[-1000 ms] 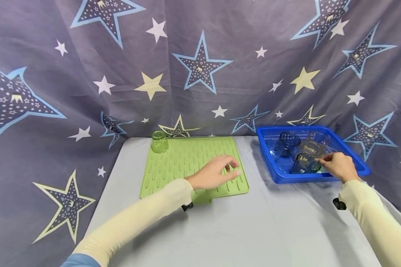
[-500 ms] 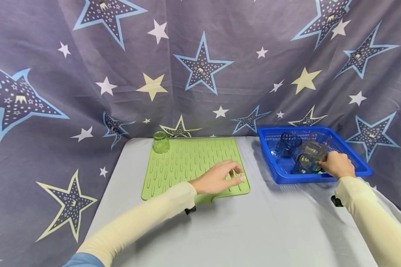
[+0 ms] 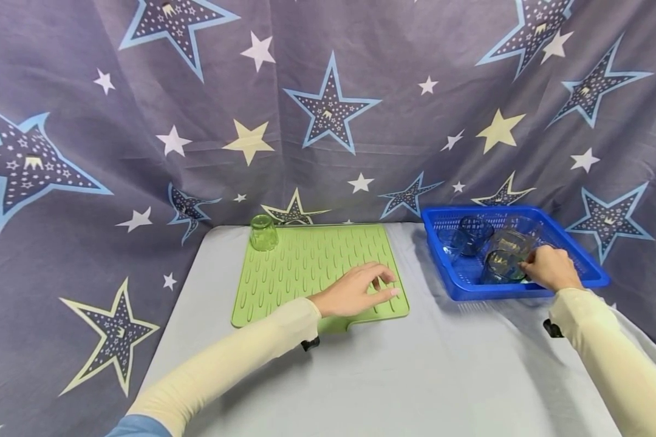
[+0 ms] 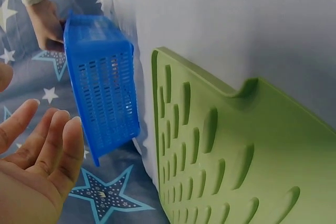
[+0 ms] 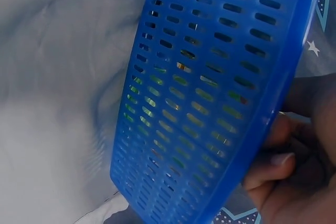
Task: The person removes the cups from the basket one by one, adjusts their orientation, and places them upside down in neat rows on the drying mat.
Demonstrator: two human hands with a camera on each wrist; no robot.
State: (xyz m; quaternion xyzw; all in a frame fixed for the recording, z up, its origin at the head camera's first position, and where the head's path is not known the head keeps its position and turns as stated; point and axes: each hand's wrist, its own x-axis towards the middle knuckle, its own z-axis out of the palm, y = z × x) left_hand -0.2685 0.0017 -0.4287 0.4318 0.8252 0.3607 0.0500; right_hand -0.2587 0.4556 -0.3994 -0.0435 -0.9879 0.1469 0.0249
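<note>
My right hand reaches over the front right rim of the blue basket. Its curled fingertips pinch at the edge of a drinking glass that lies in the basket's front part; the grip itself is largely hidden. In the right wrist view, the curled fingers sit just beyond the basket's rim. My left hand hovers over the front right of a green drying mat, fingers loosely bent and holding nothing. A green glass stands on the mat's back left corner.
Several more glasses share the basket, among them a dark tinted one at the back and a clear one in the middle. A white cloth covers the table. Behind it hangs a star-patterned curtain.
My right hand has shifted slightly left and its fingers have curled in more at the glass. The left hand has moved a little right and down, then stays nearly still.
</note>
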